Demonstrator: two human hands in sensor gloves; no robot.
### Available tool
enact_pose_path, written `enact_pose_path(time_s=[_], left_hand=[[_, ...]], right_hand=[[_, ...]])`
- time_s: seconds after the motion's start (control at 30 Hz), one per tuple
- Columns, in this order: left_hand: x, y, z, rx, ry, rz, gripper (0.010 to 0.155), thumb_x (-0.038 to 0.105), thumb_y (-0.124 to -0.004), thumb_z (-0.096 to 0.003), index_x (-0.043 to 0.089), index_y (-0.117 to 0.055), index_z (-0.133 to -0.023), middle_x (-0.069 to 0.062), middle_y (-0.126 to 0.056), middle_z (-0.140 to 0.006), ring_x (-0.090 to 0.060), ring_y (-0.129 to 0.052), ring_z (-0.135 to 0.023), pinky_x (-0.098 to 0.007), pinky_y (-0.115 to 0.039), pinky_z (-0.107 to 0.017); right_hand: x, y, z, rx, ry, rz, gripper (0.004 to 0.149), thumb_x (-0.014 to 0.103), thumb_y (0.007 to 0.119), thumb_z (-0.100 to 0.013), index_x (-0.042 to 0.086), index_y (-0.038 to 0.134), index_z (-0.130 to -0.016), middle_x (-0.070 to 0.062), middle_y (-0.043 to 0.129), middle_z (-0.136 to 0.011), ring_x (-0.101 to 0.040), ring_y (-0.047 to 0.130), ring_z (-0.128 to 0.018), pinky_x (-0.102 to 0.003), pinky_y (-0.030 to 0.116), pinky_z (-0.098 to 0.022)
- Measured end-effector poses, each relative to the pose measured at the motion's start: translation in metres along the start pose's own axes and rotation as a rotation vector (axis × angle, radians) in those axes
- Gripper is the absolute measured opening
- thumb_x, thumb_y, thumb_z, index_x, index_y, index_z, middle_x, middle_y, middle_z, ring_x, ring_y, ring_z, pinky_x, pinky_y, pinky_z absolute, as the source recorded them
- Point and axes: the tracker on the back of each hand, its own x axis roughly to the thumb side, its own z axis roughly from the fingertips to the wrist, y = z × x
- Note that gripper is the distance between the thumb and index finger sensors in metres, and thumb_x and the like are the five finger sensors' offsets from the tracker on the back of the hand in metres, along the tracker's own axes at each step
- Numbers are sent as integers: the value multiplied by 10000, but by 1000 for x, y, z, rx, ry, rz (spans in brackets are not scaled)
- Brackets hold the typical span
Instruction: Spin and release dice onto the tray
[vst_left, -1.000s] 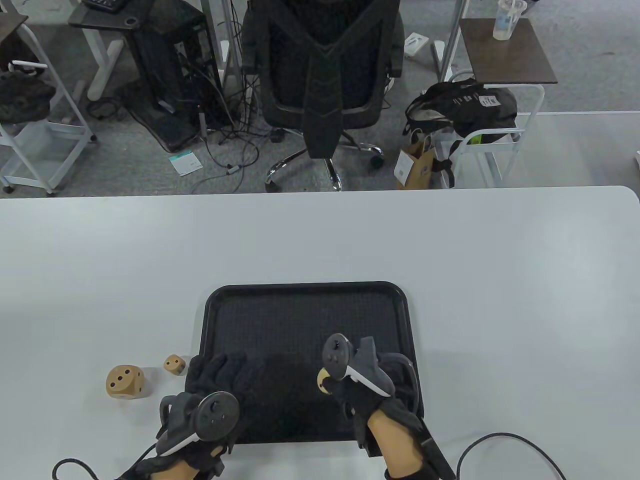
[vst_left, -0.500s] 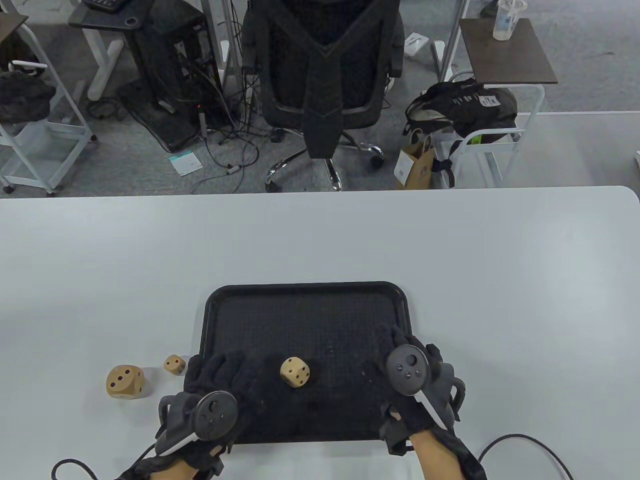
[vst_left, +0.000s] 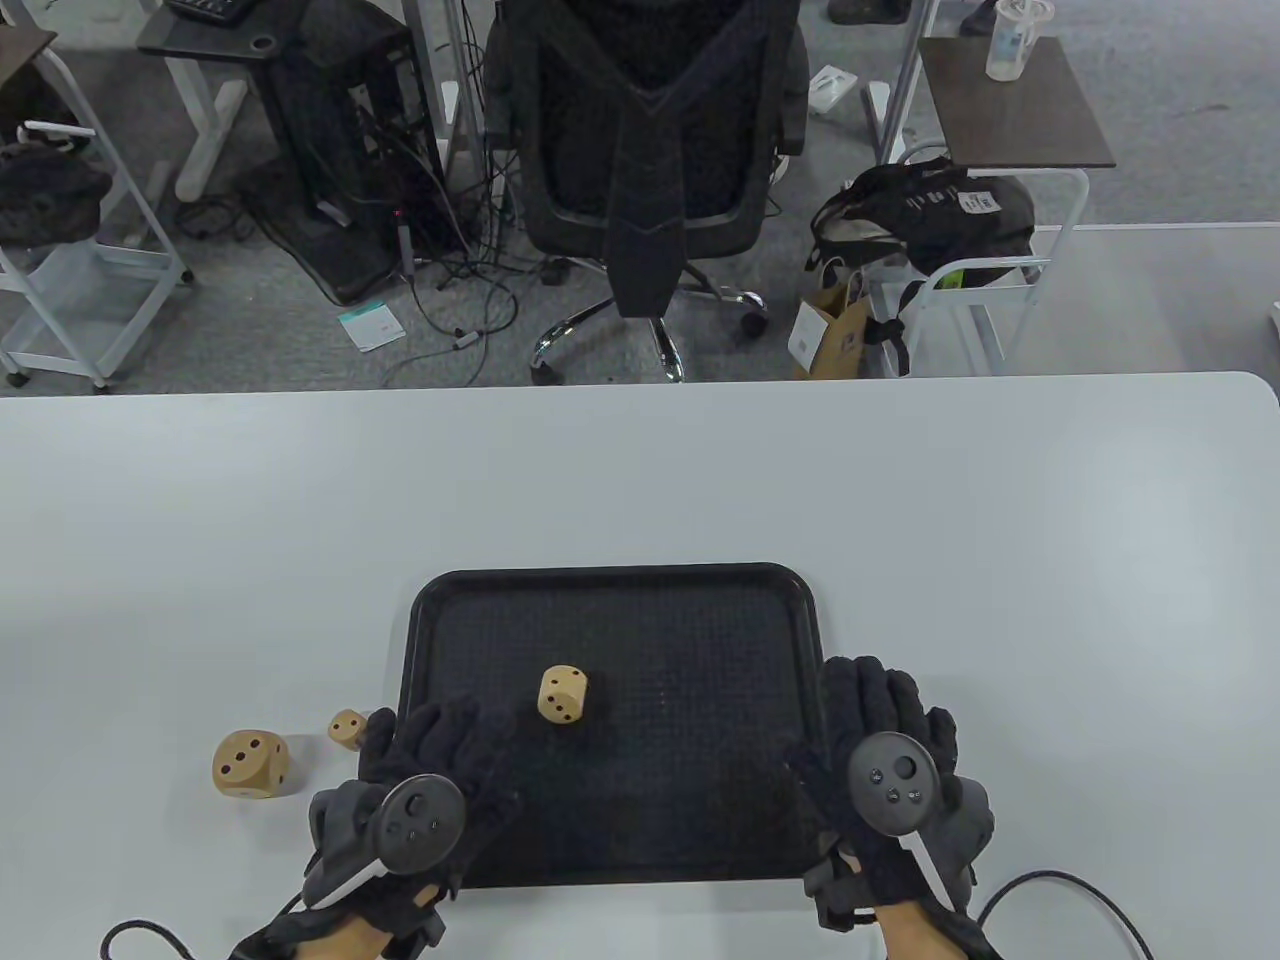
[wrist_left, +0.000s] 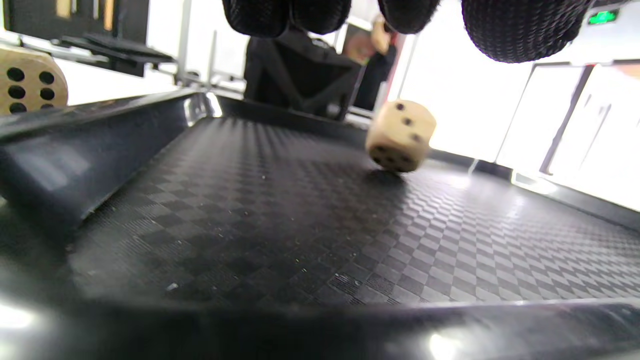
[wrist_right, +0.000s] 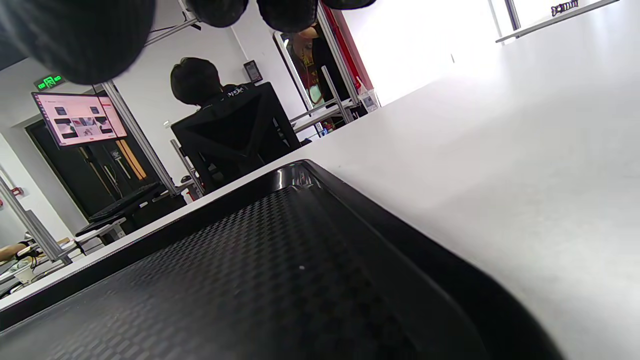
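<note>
A wooden die (vst_left: 562, 694) tumbles on the black tray (vst_left: 620, 585), tilted on an edge in the left wrist view (wrist_left: 400, 136). My left hand (vst_left: 440, 745) lies flat over the tray's near-left corner, fingers straight, holding nothing. My right hand (vst_left: 885, 705) rests flat at the tray's right rim, fingers spread and empty. A large die (vst_left: 250, 763) and a small die (vst_left: 348, 728) sit on the white table left of the tray. In the left wrist view a die (wrist_left: 31, 86) shows beyond the tray's left wall.
The white table (vst_left: 640, 470) stretches wide beyond the tray. Cables (vst_left: 1060, 890) trail from both wrists at the near edge. Past the far edge stand an office chair (vst_left: 645, 150), a computer tower and a side table with a cup (vst_left: 1015, 40).
My right hand let go of the die over the tray, then drew back right to the tray's rim and flattened. The die dropped and rolled up-left. My left hand shifted slightly left.
</note>
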Motion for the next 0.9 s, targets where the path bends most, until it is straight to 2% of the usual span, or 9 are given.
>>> enact_pose_path(time_s=[0.23, 0.5, 0.7, 0.9], left_hand=[[-10, 35, 8, 80, 37, 11, 731, 605, -699, -450, 348, -436, -1082, -124, -369, -1181, -468, -483, -1083, -744, -222, -772], [-70, 66, 24, 109, 251, -3, 742, 598, -725, -448, 329, -450, -1082, -135, -390, -1176, -474, -499, -1076, -744, -236, -770], [-109, 62, 36, 44, 413, -88, 750, 600, -730, -442, 325, -451, -1081, -140, -402, -1171, -477, -508, -1070, -744, -244, -767], [-135, 50, 39, -19, 550, -164, 773, 611, -730, -435, 327, -420, -1084, -142, -383, -1171, -475, -505, -1070, -738, -251, -769]], right_hand=[[-6, -2, 2, 15, -5, -13, 800, 614, 744, -353, 400, 426, -1056, 54, 408, -1167, -270, 353, -1116, -638, 255, -815], [-9, -7, 3, 15, -20, -47, 795, 617, 740, -354, 391, 440, -1055, 39, 437, -1160, -279, 398, -1103, -639, 277, -808], [-10, -7, 3, 25, -20, -52, 795, 619, 738, -352, 386, 448, -1054, 29, 460, -1154, -284, 431, -1094, -641, 290, -805], [-10, -7, 4, 38, -18, -42, 791, 619, 736, -351, 381, 456, -1052, 25, 479, -1147, -286, 456, -1086, -642, 303, -801]])
